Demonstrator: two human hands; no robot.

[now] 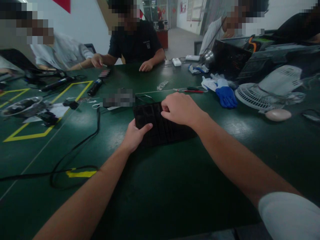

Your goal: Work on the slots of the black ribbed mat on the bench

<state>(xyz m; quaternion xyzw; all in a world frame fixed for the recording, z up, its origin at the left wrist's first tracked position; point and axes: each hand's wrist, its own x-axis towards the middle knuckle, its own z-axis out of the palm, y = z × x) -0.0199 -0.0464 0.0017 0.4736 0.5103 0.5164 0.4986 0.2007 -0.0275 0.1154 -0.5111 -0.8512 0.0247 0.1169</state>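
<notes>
A flat black plastic tray (152,130) with moulded ribs and small recesses rests on the green table in front of me. My left hand (136,133) grips its left side, the thumb lying over the top face. Above the tray's far middle edge is my right hand (181,108), its fingers curled inward and closed. Whatever those fingers hold, if anything, is hidden. The right hand and forearm cover part of the tray.
Beyond the tray lie a red-handled tool (192,91) and blue-and-white gloves (223,93). A white fan grille (260,91) stands to the right. On the left, a black cable (96,126) crosses the table (160,193). A person in a dark shirt (140,40) sits opposite, among others.
</notes>
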